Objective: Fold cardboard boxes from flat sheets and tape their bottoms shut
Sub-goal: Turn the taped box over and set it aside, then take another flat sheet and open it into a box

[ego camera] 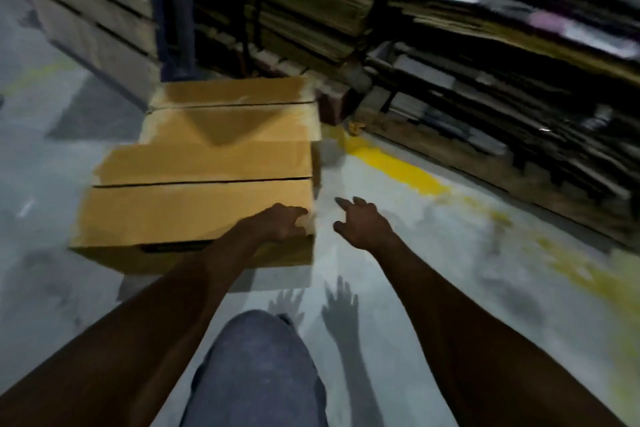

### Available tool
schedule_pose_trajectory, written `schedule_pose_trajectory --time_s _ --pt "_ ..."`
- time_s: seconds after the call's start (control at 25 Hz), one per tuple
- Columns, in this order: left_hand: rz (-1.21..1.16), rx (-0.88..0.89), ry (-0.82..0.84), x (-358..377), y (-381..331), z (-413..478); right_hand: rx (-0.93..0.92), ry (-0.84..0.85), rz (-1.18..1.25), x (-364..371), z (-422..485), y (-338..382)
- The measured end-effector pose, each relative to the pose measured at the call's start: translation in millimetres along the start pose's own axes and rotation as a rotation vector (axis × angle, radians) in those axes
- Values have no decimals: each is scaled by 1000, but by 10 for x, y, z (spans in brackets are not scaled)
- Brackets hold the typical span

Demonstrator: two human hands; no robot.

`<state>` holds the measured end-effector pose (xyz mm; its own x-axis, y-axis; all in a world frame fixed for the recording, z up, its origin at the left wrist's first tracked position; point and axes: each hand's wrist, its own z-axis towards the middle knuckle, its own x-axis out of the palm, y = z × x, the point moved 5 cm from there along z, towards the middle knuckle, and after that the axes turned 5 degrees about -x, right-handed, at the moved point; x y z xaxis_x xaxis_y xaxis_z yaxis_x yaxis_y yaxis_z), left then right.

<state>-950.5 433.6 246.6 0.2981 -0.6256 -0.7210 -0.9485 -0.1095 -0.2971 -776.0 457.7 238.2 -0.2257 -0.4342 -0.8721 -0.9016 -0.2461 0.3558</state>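
A folded cardboard box (pixel 194 211) stands on the grey floor (pixel 433 281), and a second box (pixel 235 121) touches it behind. The left hand (pixel 280 224) rests on the near box at its right corner; blur hides the grip. The right hand (pixel 362 224), fingers spread, hangs beside the box. Stacks of flat cardboard sheets (pixel 519 45) lie at the right, beyond a yellow line (pixel 398 170).
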Motion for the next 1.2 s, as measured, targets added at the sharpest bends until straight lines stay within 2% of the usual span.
schedule_pose_trajectory --time_s 0.2,0.36,0.56,0.68,0.76,0.92,1.08,1.2 --pt "238 314 -9 182 -2218 -453 121 -190 -9 -881 -1523 -1107" --pt "422 534 -25 648 -3973 -1014 325 -346 39 -1326 -2994 -2286" --pt "625 740 -33 1645 -5899 -1821 537 -487 105 -1426 -4916 -3658" --pt "717 844 -44 2343 -6767 -2257 667 -582 195 -1216 -5976 -4325" --pt "796 898 -2 2892 -7187 -2461 779 -615 249 -900 -6600 -4712" --pt "890 1035 94 3868 -7659 -2586 973 -543 351 -15 -7445 -5237" --pt "953 1101 183 4716 -7888 -2216 1163 -495 415 754 -7936 -5788" --pt "917 1074 201 5258 -8073 -1690 1231 -452 429 1222 -7964 -6288"
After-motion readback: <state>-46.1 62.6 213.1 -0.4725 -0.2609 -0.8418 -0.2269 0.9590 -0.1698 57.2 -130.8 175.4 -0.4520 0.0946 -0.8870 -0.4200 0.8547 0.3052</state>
